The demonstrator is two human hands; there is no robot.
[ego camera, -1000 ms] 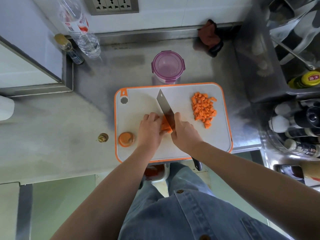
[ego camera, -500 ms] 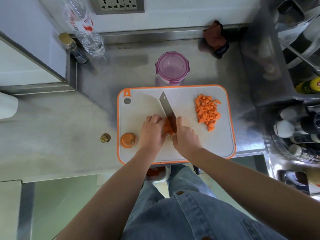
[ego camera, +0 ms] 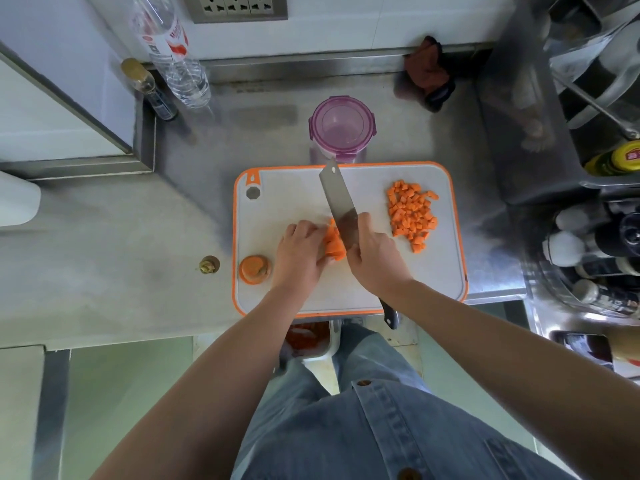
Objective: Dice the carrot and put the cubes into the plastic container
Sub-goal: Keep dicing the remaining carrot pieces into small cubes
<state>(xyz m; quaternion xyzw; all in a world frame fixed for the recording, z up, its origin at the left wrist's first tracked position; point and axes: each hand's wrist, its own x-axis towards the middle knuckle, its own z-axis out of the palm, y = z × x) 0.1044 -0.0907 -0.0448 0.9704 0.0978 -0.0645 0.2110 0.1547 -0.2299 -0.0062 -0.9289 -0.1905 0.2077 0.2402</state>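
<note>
Dicing partly done; no cubes seen in the container yet.

The carrot (ego camera: pixel 334 244) lies near the centre of the cutting board (ego camera: pixel 294 195), pinned by the curled fingers (ego camera: pixel 304 233) of the left hand (ego camera: pixel 299 254). The right hand (ego camera: pixel 375 261) grips the knife (ego camera: pixel 337 199), blade against the carrot's right side. A pile of cubes (ego camera: pixel 412 213) sits on the board's right part. The plastic container (ego camera: pixel 342 128) stands on the desk (ego camera: pixel 138 237) just behind the board. A carrot stub (ego camera: pixel 255 269) rests at its left edge. Further cutting and the transfer are outstanding.

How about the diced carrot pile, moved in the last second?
No. The diced carrot pile keeps its spot on the cutting board's right half, same gap to the orange rim.
</note>
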